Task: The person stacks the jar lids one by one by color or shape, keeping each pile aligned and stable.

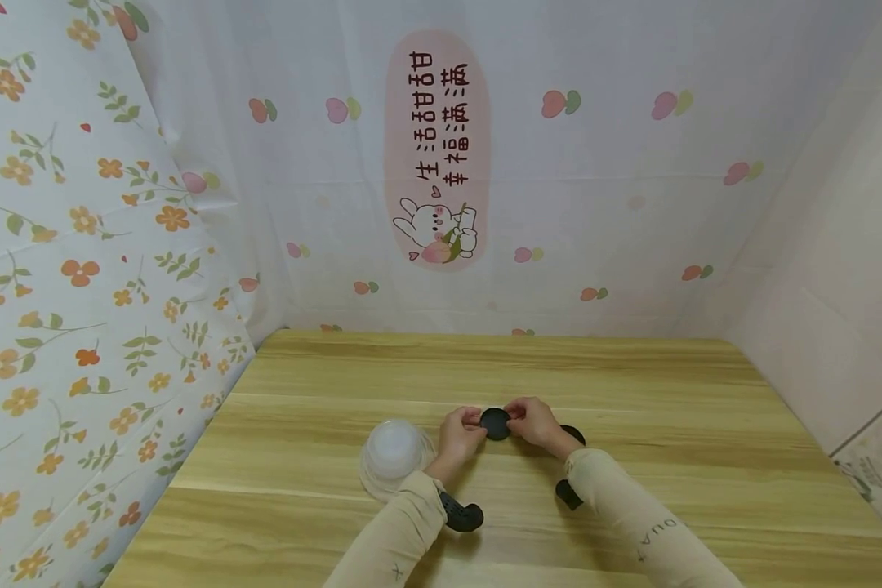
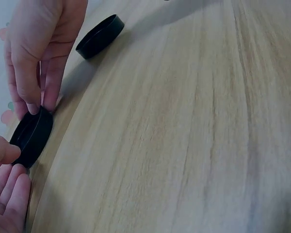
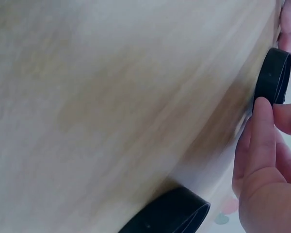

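Both hands hold a shallow round black lid (image 1: 496,424) between them over the wooden table. My left hand (image 1: 459,437) pinches its left edge, thumb over the rim and fingers beneath, as the left wrist view shows. Opposite, my right hand (image 1: 535,420) pinches the right edge between thumb and fingers. The left wrist view shows the lid (image 2: 34,138) tilted, its raised rim facing up. A second round black lid (image 2: 101,37) rests on the table beside the right hand, partly hidden by the right wrist in the head view.
A translucent round plastic bowl (image 1: 394,449) stands on the table left of the left forearm, with wider clear rims round its base. Black curved pieces (image 1: 461,514) show at the wrists. Behind the wooden table (image 1: 323,367) hangs a white printed cloth (image 1: 610,204).
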Demonstrator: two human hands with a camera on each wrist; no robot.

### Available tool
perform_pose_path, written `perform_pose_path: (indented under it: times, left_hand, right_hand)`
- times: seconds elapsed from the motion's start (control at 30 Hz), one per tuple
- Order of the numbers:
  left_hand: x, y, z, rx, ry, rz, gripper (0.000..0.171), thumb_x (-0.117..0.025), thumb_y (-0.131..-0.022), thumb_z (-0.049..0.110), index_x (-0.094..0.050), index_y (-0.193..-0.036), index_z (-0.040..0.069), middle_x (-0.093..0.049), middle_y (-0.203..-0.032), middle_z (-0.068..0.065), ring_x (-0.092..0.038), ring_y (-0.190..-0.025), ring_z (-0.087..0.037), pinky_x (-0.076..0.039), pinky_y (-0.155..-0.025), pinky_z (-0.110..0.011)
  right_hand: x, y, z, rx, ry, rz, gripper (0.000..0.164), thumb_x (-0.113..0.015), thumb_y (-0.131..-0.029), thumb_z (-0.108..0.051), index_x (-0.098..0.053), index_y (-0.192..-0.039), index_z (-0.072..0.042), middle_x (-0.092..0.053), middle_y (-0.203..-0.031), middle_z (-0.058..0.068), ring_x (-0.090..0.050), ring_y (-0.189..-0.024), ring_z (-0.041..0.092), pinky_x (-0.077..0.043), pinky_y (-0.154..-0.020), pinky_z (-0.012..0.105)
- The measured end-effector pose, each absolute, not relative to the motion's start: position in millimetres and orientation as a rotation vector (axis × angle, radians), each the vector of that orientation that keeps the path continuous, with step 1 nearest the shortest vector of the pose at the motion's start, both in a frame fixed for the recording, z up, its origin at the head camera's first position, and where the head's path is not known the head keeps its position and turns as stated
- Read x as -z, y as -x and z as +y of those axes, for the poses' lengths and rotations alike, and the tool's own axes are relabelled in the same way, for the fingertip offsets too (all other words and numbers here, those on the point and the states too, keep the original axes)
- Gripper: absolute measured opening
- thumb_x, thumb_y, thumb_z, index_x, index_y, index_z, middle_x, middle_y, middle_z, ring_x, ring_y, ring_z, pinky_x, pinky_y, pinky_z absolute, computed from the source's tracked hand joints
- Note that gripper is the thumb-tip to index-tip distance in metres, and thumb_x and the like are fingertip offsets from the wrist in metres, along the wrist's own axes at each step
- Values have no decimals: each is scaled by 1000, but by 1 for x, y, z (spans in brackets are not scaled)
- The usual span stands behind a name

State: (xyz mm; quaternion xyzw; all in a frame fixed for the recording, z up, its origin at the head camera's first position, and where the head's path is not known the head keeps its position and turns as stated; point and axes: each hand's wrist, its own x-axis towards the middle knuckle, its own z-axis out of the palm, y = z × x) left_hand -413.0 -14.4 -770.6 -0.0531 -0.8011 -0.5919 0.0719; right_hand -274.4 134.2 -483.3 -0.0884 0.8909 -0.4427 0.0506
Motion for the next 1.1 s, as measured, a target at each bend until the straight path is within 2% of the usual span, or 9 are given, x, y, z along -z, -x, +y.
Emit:
perform_pose_path:
  times: [0.1,0.17,0.23,0.4,0.5,0.6,0.73,0.83,1.1]
  left_hand:
    - [722,383,-14,1759,181,-2356,36,-73,-63,5,-63,-95,19,-62,-80,6,-59,-69,-7,-48,-58,-20]
    - [681,359,-14,1747,193,-2346,33,-69,-65,0,-64,-96,11,-62,-79,1,-59,-68,-11,-48,-58,-21]
    - [657,345,-12,1723,225,-2312,32,-67,-64,-3,-64,-95,6,-62,-78,-1,-59,-67,-12,-47,-57,-21]
    - [611,319,-9,1788,345,-2243,29,-67,-67,0,-66,-93,12,-61,-78,5,-58,-67,-6,-46,-58,-17]
    - [556,289,-6,1875,317,-2288,28,-67,-71,-1,-66,-97,6,-63,-83,-2,-60,-72,-13,-48,-62,-23]
    - [503,260,2,1889,217,-2371,28,-64,-71,-8,-63,-98,-5,-62,-85,-15,-61,-75,-24,-49,-63,-28]
    - [478,249,14,1905,183,-2395,28,-61,-70,-12,-63,-97,-8,-61,-83,-18,-60,-73,-24,-48,-60,-25]
    - [472,248,22,1934,187,-2414,28,-63,-70,-10,-64,-97,-5,-62,-83,-14,-60,-72,-19,-48,-61,-24]
    - [476,248,40,2007,188,-2411,27,-62,-69,-11,-67,-94,-3,-63,-79,-10,-59,-68,-14,-47,-59,-21]
  right_hand:
    - [481,273,134,1397,229,2678,23,-58,-76,8,-59,-99,10,-56,-82,11,-53,-71,18,-48,-57,27]
    - [479,273,135,1400,227,2682,24,-58,-77,8,-59,-100,9,-57,-84,12,-54,-74,19,-48,-59,27]
    - [477,272,138,1391,235,2708,24,-58,-77,7,-60,-100,7,-58,-85,12,-53,-76,20,-47,-60,28]
    - [471,270,147,1403,236,2733,22,-56,-78,4,-62,-100,6,-59,-84,11,-55,-78,23,-48,-61,29]
    - [467,268,154,1442,224,2712,21,-54,-81,4,-61,-101,6,-60,-87,13,-57,-77,22,-49,-60,30]
    - [464,267,163,1486,228,2701,21,-54,-82,3,-61,-101,7,-61,-89,16,-59,-73,22,-50,-59,30]
    - [462,264,177,1558,225,2672,21,-54,-82,4,-60,-101,9,-61,-89,20,-61,-70,23,-51,-59,31]
    - [462,261,187,1595,214,2669,20,-54,-83,5,-60,-101,9,-61,-90,20,-61,-73,25,-52,-60,31]
    - [462,250,209,1688,189,2625,17,-54,-83,5,-58,-99,11,-59,-91,21,-59,-79,26,-51,-63,29]
